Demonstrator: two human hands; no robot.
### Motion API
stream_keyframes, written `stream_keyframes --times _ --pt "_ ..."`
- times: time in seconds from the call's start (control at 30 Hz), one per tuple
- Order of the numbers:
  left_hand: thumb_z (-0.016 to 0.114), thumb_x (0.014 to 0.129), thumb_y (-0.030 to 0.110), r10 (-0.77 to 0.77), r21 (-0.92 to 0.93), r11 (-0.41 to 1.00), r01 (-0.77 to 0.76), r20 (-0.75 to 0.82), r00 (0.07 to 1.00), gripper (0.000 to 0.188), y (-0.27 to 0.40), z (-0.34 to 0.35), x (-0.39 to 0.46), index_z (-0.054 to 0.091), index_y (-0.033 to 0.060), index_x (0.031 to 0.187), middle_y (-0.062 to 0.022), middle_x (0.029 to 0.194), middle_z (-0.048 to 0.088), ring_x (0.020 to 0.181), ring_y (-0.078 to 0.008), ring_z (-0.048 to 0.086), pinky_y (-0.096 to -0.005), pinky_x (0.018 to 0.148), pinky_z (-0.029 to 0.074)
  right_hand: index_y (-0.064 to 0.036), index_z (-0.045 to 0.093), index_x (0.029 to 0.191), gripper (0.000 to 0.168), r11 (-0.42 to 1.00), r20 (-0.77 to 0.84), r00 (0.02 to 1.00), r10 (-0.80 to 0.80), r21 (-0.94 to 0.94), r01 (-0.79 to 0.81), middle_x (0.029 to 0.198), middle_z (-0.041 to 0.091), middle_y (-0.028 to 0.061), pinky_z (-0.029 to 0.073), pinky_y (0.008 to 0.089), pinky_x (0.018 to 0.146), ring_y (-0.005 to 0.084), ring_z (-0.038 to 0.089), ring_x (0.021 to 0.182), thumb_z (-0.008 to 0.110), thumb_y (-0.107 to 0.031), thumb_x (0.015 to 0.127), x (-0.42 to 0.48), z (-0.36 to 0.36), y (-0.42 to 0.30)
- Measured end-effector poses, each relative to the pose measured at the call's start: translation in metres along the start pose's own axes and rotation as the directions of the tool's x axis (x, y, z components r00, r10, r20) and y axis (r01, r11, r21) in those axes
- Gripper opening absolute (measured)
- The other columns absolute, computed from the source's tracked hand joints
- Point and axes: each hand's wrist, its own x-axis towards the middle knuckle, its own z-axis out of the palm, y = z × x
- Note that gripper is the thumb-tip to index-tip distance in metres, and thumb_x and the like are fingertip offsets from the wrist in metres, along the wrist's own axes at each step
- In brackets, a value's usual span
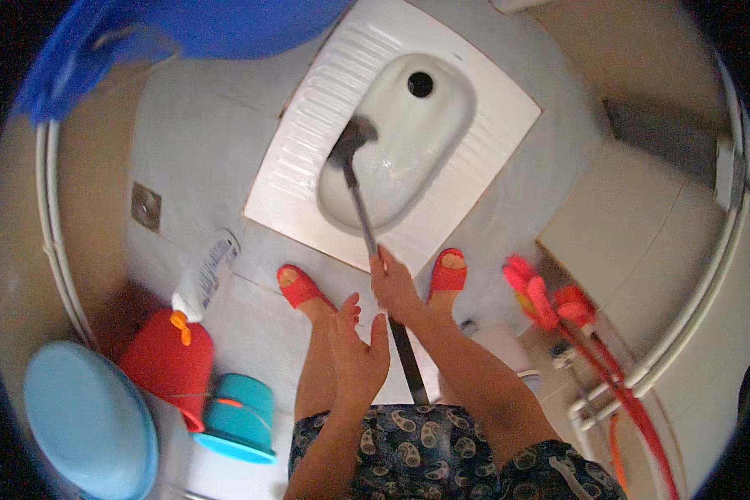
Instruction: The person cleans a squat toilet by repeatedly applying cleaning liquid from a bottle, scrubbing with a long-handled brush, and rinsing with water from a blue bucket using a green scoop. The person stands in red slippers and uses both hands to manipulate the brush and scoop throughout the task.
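Observation:
My right hand (397, 287) is closed around the handle of a long-handled scrubbing brush (364, 215). Its dark bristle head, somewhat blurred, lies against the left inner side of the basin of a white ceramic squat toilet (487, 147). The lower end of the handle runs back towards my clothing. To the left of the handle is my left hand (356, 353), fingers apart and holding nothing. The toilet's round black drain hole (420, 84) shows at the far end of the basin.
A white bottle with an orange cap (203, 278) is on the floor at left, near a red bucket (172, 356), a teal bucket (240, 406) and a light blue basin (87, 419). Red-handled tools (590, 359) stand at right. A floor drain (146, 207) is at far left.

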Motion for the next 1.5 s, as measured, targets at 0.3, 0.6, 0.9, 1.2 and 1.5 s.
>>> stream_keyframes --times 0.3,0.6,0.9,1.2,1.5 --pt "0.032 0.091 0.031 -0.278 -0.232 0.886 0.401 0.426 0.861 0.030 0.024 0.045 0.011 0.035 0.0037 0.103 -0.0044 0.058 0.045 0.038 -0.0106 0.042 -0.0227 0.033 0.034 -0.008 0.042 0.085 0.022 0.850 -0.088 0.996 -0.016 0.524 0.060 0.050 0.041 0.0055 0.035 0.0312 0.030 0.0163 0.040 0.032 0.035 -0.028 0.089 0.092 -0.050 -0.048" --pt "0.033 0.087 0.048 -0.595 -0.499 0.438 0.748 0.463 0.657 0.043 0.021 0.049 -0.101 0.031 0.0135 0.113 -0.0026 0.060 0.042 0.040 -0.0114 0.038 -0.0242 0.033 0.033 -0.001 0.036 0.105 0.031 0.987 0.137 0.990 -0.047 0.161 0.024 0.077 0.056 0.0255 0.044 0.0500 0.064 0.0403 0.055 0.067 0.038 -0.025 0.086 0.004 -0.002 -0.006" --pt "0.032 0.087 0.049 -0.610 -0.623 0.110 0.774 0.572 0.547 0.043 0.009 0.084 -0.123 0.032 0.0165 0.116 -0.0004 0.061 0.040 0.043 -0.0100 0.034 -0.0252 0.039 0.030 -0.002 0.026 0.114 0.036 0.998 0.258 0.964 -0.057 0.015 0.055 0.064 0.054 0.0273 0.044 0.0521 0.053 0.0408 0.056 0.056 0.038 -0.021 0.085 -0.016 0.000 0.022" --pt "0.023 0.085 0.057 -0.338 -0.647 0.062 0.760 0.702 0.626 0.047 0.020 0.111 -0.109 0.041 0.0201 0.107 0.0007 0.058 0.043 0.039 -0.0116 0.037 -0.0240 0.034 0.028 0.002 0.029 0.110 0.035 0.972 0.247 0.967 -0.069 -0.200 0.120 0.075 0.054 0.0325 0.046 0.0495 0.060 0.0427 0.057 0.065 0.039 -0.020 0.084 0.008 -0.032 0.009" --pt "0.037 0.087 0.044 -0.177 -0.650 0.042 0.759 0.743 0.646 0.042 0.022 0.062 -0.087 0.032 0.0170 0.119 -0.0041 0.068 0.050 0.052 -0.0145 0.048 -0.0288 0.046 0.041 0.002 0.021 0.126 0.057 0.999 0.197 0.979 0.047 -0.015 -0.045 0.074 0.057 0.0225 0.047 0.0366 0.040 0.0274 0.054 0.041 0.047 -0.020 0.080 0.002 -0.063 -0.037"
